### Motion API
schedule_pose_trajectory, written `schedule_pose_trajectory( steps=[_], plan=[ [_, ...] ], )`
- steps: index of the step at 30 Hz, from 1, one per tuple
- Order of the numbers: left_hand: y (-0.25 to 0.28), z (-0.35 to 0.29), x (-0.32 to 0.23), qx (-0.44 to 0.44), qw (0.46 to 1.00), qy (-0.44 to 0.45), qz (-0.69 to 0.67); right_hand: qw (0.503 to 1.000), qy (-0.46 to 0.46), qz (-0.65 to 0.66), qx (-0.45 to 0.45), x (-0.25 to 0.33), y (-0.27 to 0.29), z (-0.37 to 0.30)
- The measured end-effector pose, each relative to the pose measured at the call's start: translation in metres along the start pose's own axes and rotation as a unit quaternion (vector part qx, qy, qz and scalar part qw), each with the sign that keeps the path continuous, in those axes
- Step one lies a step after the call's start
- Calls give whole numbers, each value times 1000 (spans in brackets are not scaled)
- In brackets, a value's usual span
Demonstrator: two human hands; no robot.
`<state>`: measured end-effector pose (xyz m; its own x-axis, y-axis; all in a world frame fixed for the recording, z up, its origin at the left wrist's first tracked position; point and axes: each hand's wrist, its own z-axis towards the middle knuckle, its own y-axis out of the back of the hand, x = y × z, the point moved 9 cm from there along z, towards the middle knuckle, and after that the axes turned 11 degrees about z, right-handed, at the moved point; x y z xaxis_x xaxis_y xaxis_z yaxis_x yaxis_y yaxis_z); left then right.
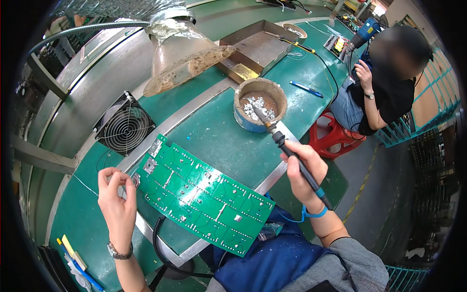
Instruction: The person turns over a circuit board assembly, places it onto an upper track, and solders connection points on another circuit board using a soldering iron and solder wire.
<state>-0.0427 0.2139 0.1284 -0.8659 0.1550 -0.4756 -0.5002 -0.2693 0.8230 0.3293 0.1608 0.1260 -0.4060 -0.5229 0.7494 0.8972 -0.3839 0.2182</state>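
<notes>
My right hand (pixel 307 170) grips a soldering iron (pixel 297 160) by its black handle. The iron's tip reaches over a round, blue-sided pot (pixel 242 117) with silvery solder scraps (pixel 260 108) inside. Beside the left corner of a green circuit board (pixel 206 194), my left hand (pixel 118 194) is closed in a pinch. A thin solder wire (pixel 86 185) runs to its fingers; its end is hidden. Solder joints and a few larger metal pads show on the board, which lies tilted across the bench edge near my lap.
A fume hood (pixel 182 63) hangs at upper left, above a black fan (pixel 125 127). Behind the pot are a metal tray (pixel 272 46) and a blue pen (pixel 306 89). A co-worker (pixel 396 78) sits at right by a red stool (pixel 331 136). Pens (pixel 80 265) lie at lower left.
</notes>
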Motion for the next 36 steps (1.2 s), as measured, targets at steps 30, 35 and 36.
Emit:
schedule_pose_trajectory(
  steps=[30, 35, 36],
  plan=[
    [-36, 6, -19, -43, 992, -116, 3, 951, 106, -56, 285, 63, -142, 61],
    [-42, 6, -22, -36, 991, -128, -2, 938, 116, -66, 320, 64, -156, 61],
    [-43, 5, -23, -30, 991, -131, -1, 936, 130, -62, 320, 65, -158, 59]
  ],
)
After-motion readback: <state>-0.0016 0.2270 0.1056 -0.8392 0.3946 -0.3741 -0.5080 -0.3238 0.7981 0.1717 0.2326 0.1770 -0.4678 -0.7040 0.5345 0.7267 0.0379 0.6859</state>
